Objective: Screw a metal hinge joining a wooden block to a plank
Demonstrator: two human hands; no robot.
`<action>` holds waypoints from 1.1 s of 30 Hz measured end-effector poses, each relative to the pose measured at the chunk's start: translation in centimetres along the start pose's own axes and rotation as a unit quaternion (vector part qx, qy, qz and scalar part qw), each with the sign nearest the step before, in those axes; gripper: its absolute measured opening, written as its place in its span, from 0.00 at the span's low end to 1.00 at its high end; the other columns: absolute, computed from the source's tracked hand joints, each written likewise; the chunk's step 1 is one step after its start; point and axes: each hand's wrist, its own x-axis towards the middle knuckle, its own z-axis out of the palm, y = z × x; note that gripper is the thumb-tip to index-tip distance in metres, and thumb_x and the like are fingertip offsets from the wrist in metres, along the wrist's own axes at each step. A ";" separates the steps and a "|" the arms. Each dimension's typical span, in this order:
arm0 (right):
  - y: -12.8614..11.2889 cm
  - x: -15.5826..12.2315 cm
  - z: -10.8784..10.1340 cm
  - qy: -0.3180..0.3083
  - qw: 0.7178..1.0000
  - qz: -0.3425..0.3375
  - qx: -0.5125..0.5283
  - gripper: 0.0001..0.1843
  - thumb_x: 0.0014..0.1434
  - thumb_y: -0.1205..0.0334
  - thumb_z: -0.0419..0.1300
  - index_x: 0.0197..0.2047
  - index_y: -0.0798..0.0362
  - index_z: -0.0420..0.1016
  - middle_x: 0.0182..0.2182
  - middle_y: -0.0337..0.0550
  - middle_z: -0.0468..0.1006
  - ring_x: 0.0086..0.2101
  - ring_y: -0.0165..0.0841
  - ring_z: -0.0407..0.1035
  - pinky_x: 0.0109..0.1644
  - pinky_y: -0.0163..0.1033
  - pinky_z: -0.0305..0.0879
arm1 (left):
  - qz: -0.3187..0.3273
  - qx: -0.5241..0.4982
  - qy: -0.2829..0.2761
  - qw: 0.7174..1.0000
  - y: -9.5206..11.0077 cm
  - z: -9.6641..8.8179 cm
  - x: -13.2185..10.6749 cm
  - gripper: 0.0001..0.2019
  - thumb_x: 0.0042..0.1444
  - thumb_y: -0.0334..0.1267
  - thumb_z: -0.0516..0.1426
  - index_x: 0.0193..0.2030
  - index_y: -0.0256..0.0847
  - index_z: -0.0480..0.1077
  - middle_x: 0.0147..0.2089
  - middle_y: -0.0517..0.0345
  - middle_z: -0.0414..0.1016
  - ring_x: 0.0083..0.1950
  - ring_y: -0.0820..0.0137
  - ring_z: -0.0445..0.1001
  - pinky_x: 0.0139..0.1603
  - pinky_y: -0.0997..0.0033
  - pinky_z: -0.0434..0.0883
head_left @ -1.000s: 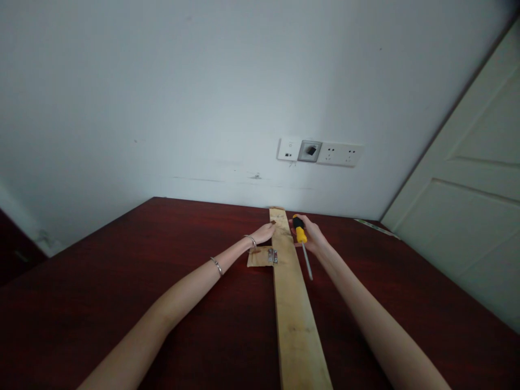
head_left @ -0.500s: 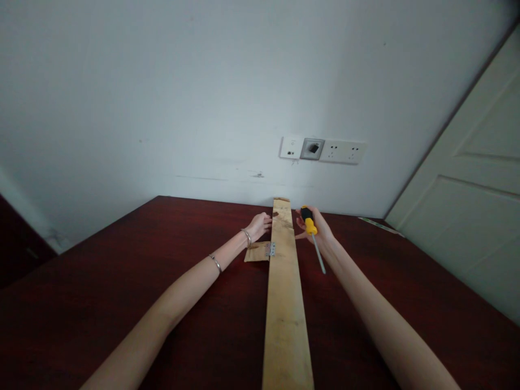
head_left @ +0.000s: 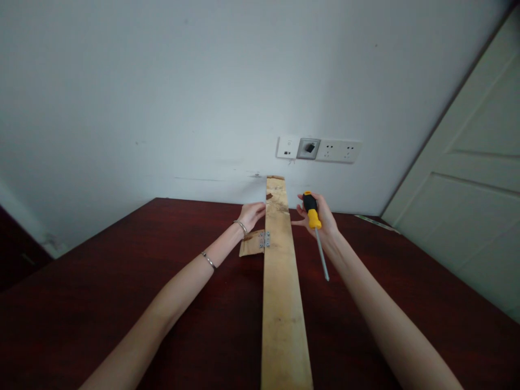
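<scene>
Item 1, plank (head_left: 280, 281): long pale board, lying lengthwise down the middle of the table (head_left: 122, 281), running from the near edge to the far edge; its far end shows against the wall above the table's far edge

Item 2, hinge (head_left: 264, 239): small metal, on the plank's left edge near the far end, joining it to a small flat wood piece (head_left: 249, 245) that lies on the table just left of the plank

Item 3, left hand (head_left: 252, 214): fingers curled onto the plank's left edge, just beyond the hinge, grasping it; two thin bracelets on that arm

Item 4, right hand (head_left: 323, 216): just right of the plank's far end, clenched round the screwdriver (head_left: 316, 230); whether its fingertips touch the plank cannot be told

Item 5, screwdriver: yellow and black handle up in the fist, metal shaft slanting down and back toward the person, tip above the table, clear of the plank

Item 6, surroundings: white wall with a row of sockets (head_left: 319, 149); pale door (head_left: 467, 189) beyond the table's right edge
</scene>
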 end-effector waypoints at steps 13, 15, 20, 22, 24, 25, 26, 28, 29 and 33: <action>-1.7 -2.4 1.9 -0.012 0.999 -0.029 0.012 0.09 0.55 0.55 0.55 0.37 0.48 0.72 0.35 0.36 0.77 0.28 0.26 0.68 0.32 0.32 0.70 | 0.014 -0.014 -0.049 0.999 2.3 0.5 -0.6 0.07 0.46 0.19 0.60 0.33 0.27 0.76 0.38 0.45 0.79 0.38 0.70 0.77 0.52 0.68 0.70; -1.9 -2.6 1.9 -0.001 0.999 -0.046 -0.009 0.08 0.54 0.57 0.57 0.37 0.49 0.73 0.37 0.36 0.78 0.27 0.26 0.68 0.29 0.31 0.70 | 0.017 -0.019 -0.035 0.999 2.2 0.5 -0.5 0.07 0.45 0.18 0.60 0.33 0.26 0.76 0.37 0.45 0.79 0.37 0.70 0.77 0.52 0.68 0.70; -2.9 -2.9 1.3 -0.018 0.990 -0.140 -0.026 0.10 0.52 0.54 0.62 0.34 0.52 0.74 0.36 0.38 0.76 0.25 0.24 0.65 0.28 0.31 0.71 | 0.020 -0.037 -0.022 0.999 1.9 0.5 -0.2 0.07 0.44 0.19 0.62 0.32 0.27 0.75 0.37 0.45 0.79 0.38 0.69 0.77 0.51 0.67 0.71; -3.4 -3.2 1.0 -0.031 0.981 -0.185 -0.042 0.13 0.53 0.51 0.62 0.33 0.52 0.75 0.33 0.38 0.74 0.25 0.24 0.65 0.29 0.32 0.71 | 0.015 -0.036 -0.020 0.999 1.9 0.4 -0.2 0.07 0.45 0.19 0.61 0.32 0.28 0.75 0.36 0.46 0.79 0.38 0.69 0.77 0.51 0.67 0.71; -3.8 -3.5 0.9 -0.037 0.966 -0.246 -0.066 0.16 0.54 0.48 0.61 0.35 0.52 0.76 0.30 0.37 0.72 0.26 0.25 0.66 0.31 0.33 0.71 | 0.014 -0.032 -0.019 0.999 2.0 0.4 -0.2 0.07 0.45 0.19 0.61 0.32 0.29 0.75 0.36 0.47 0.79 0.38 0.69 0.77 0.51 0.67 0.71; -4.0 -3.8 0.9 -0.038 0.956 -0.281 -0.077 0.16 0.54 0.47 0.61 0.36 0.52 0.76 0.30 0.37 0.71 0.28 0.26 0.67 0.32 0.33 0.71 | 0.015 -0.031 -0.019 0.999 2.1 0.3 -0.3 0.07 0.45 0.19 0.61 0.32 0.29 0.75 0.35 0.47 0.79 0.38 0.69 0.77 0.51 0.67 0.72; -4.1 -4.1 1.0 -0.035 0.944 -0.318 -0.086 0.16 0.54 0.47 0.61 0.37 0.51 0.76 0.30 0.37 0.71 0.30 0.27 0.67 0.33 0.34 0.70 | 0.016 -0.030 -0.022 0.999 2.1 0.3 -0.3 0.07 0.45 0.19 0.61 0.32 0.28 0.75 0.35 0.48 0.79 0.38 0.69 0.77 0.51 0.67 0.72; -4.3 -4.8 1.3 -0.030 0.914 -0.392 -0.105 0.16 0.55 0.48 0.61 0.41 0.50 0.75 0.33 0.38 0.72 0.34 0.29 0.69 0.37 0.36 0.70 | 0.024 -0.026 -0.031 0.999 2.2 0.3 -0.4 0.08 0.44 0.19 0.61 0.32 0.28 0.76 0.35 0.47 0.79 0.39 0.67 0.77 0.52 0.66 0.72; -4.4 -5.2 1.6 -0.026 0.897 -0.426 -0.119 0.17 0.55 0.48 0.61 0.43 0.49 0.75 0.36 0.39 0.72 0.37 0.30 0.69 0.39 0.37 0.70 | 0.028 -0.023 -0.037 0.999 2.2 0.2 -0.4 0.08 0.43 0.19 0.61 0.33 0.28 0.76 0.36 0.46 0.79 0.40 0.67 0.77 0.52 0.65 0.72; -4.6 -6.5 2.8 0.000 0.818 -0.541 -0.195 0.17 0.56 0.50 0.60 0.46 0.48 0.75 0.40 0.42 0.72 0.43 0.34 0.68 0.49 0.43 0.67 | 0.021 -0.017 -0.044 0.999 1.9 0.1 -0.4 0.10 0.42 0.19 0.61 0.35 0.26 0.76 0.40 0.44 0.79 0.43 0.64 0.77 0.53 0.63 0.71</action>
